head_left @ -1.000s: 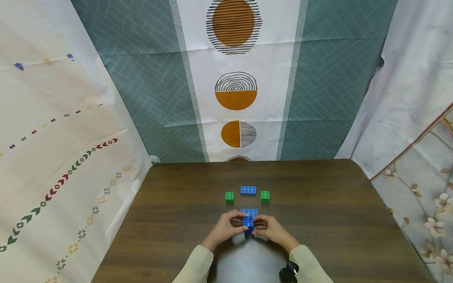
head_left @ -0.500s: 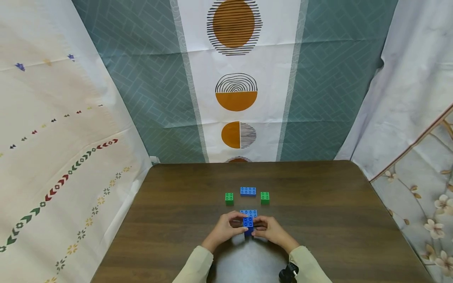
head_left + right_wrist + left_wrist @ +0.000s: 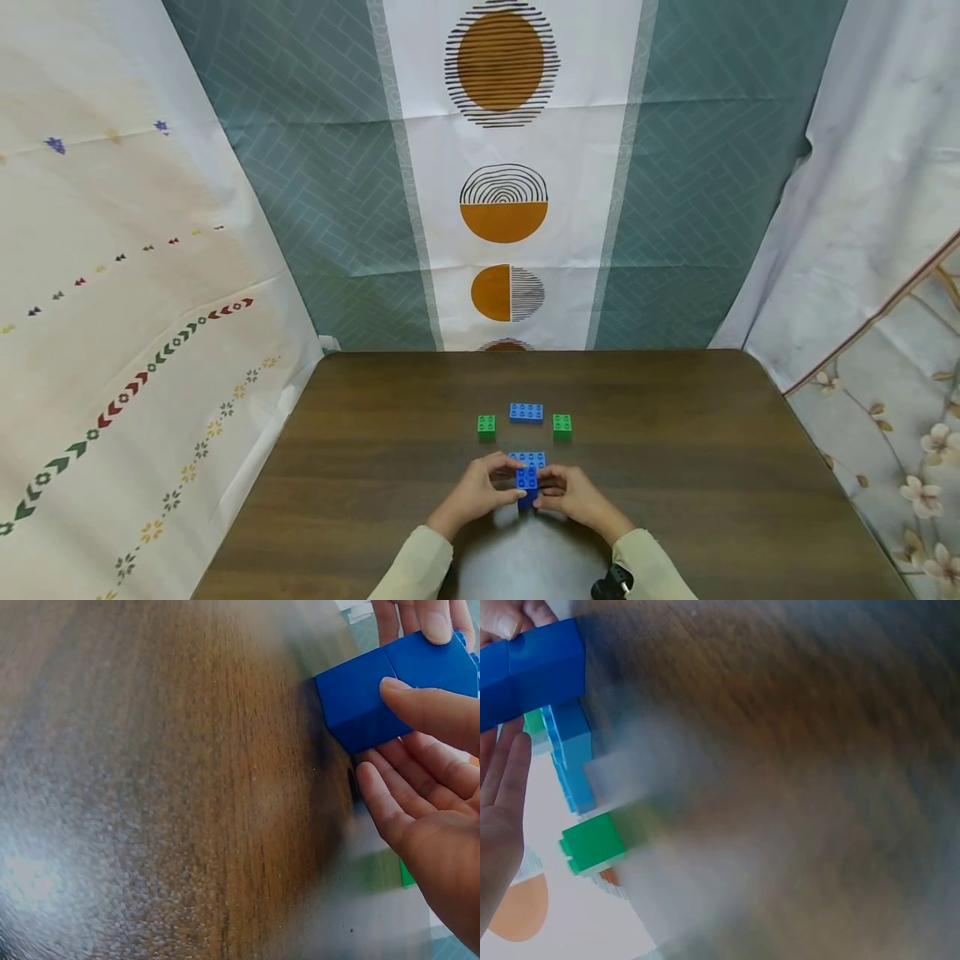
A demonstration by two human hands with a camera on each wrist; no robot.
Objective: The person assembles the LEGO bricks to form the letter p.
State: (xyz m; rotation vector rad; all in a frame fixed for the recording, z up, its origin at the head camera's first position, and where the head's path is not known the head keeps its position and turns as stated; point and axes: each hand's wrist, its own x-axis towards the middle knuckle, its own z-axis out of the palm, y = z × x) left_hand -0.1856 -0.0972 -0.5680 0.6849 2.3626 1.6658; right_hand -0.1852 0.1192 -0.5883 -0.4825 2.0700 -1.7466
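Both hands meet around a small upright stack of two dark blue toy building bricks near the middle of the table. From its left side, my left hand pinches the stack with thumb and fingers. My right hand grips it from the right, thumb on the near face in the right wrist view. A seam between the two stacked bricks shows there. Just behind the stack, a blue brick with studs on top is partly covered by the hands and stack.
Farther back on the brown wooden table lies another blue brick. A green brick stands to its left and a second green brick to its right. Patterned cloths hang behind and beside the table.
The head view has tipped slightly, so everything sits a little lower in it. Both hands keep their hold on the blue brick stack, with hardly any movement.
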